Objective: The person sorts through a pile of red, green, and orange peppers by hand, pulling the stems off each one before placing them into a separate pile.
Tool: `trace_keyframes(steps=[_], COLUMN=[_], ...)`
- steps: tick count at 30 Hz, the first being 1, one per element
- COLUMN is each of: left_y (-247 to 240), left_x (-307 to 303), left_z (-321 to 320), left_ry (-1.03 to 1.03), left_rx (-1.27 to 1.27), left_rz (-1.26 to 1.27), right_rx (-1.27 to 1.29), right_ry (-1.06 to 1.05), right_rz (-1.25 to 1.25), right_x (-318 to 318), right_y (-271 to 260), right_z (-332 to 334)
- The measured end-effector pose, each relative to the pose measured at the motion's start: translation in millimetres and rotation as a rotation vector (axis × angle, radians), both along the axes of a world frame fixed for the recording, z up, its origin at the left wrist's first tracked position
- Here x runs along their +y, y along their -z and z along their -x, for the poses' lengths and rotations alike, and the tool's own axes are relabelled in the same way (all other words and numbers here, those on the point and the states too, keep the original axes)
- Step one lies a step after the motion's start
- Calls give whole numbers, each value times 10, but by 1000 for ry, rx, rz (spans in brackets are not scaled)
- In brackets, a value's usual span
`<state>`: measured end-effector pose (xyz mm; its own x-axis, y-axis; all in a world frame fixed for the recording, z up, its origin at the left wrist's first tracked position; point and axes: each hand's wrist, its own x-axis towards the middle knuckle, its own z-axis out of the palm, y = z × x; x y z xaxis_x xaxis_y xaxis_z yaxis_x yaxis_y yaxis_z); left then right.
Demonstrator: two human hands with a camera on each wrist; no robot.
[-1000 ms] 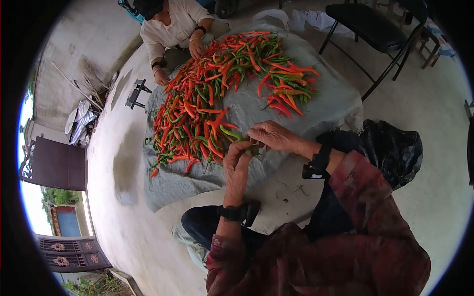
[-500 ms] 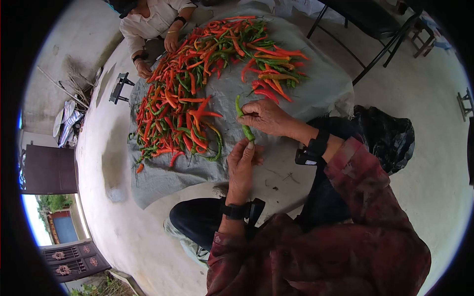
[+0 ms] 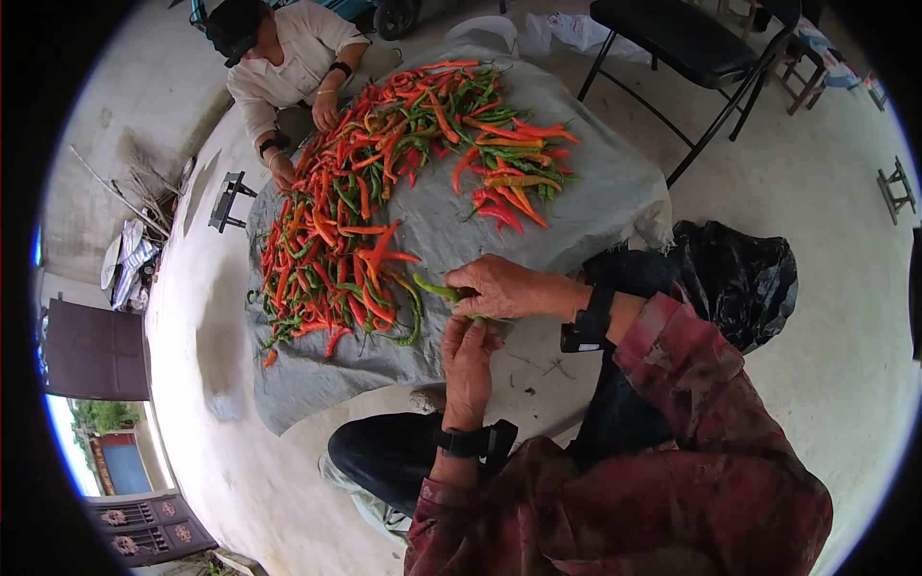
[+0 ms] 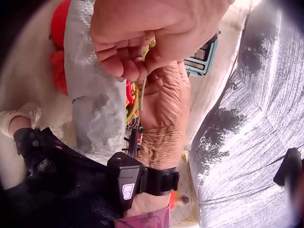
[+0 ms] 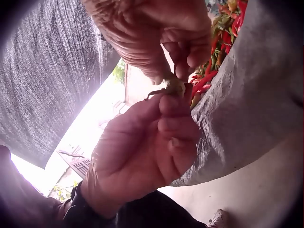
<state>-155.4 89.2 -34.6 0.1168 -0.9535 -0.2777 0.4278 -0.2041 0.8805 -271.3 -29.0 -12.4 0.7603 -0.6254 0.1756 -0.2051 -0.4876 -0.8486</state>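
A green chili pepper (image 3: 432, 287) is held over the near edge of the sheet, its tip poking out from the right hand (image 3: 501, 286), whose fingers grip its body. Just below, the left hand (image 3: 468, 370) has its thumb and fingertips pinched at the stem end. In the right wrist view the pale stem end (image 5: 173, 86) shows between the two hands' fingertips. A thin green stem (image 4: 143, 95) hangs below the left fingers in the left wrist view. The fingers hide most of the pepper. Left of the hands lies a large heap of red and green chilies (image 3: 327, 259).
The heap lies on a grey sheet (image 3: 586, 216). A smaller chili pile (image 3: 519, 173) sits at its right. Another person (image 3: 298, 67) handles chilies across the heap. A black bag (image 3: 740, 278) lies at the right, with a folding chair (image 3: 672, 48) behind.
The pepper, first between both hands, was held upright half a second ago; now it lies tilted left, mostly inside the right hand. The right hand has come down close over the left.
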Motion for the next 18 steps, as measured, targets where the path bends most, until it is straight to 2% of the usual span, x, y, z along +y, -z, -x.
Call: trace_keyframes(steps=[3,5,6,8,9,11,13,14,16,17,18], left_y=[56,11,-32,-110,-152,-262,-375,-440,-545,-544,-515], left_x=[10,43,47,31,29,-7,-60,-107,-236,-303,-375], left_z=[-45,-65,-73,-146,-196,-330,-547,-658,-860,-983,-1116], left_ry=[42,48,48,60,79,97,119,112,61,58,21], left_rx=[-110,-189,-271,-339,-412,-501,-763,-765,-1249,-1242,-1445], left_rz=[17,10,3,94,171,216,266,264,375,378,400], right_rx=[-30,-67,-60,-135,-133,-71,-114,-156,-176,-109,-40], right_ry=[-74,204,198,607,604,855,820,792,717,632,549], right_rz=[-45,122,133,493,500,310,259,204,204,253,300], right_x=[-52,-116,-185,-378,-475,-592,-554,-543,-515,-446,-374], right_y=[50,72,62,34,-1,-79,-178,-199,-93,-72,-53], right_z=[36,41,71,188,239,320,345,335,236,171,102])
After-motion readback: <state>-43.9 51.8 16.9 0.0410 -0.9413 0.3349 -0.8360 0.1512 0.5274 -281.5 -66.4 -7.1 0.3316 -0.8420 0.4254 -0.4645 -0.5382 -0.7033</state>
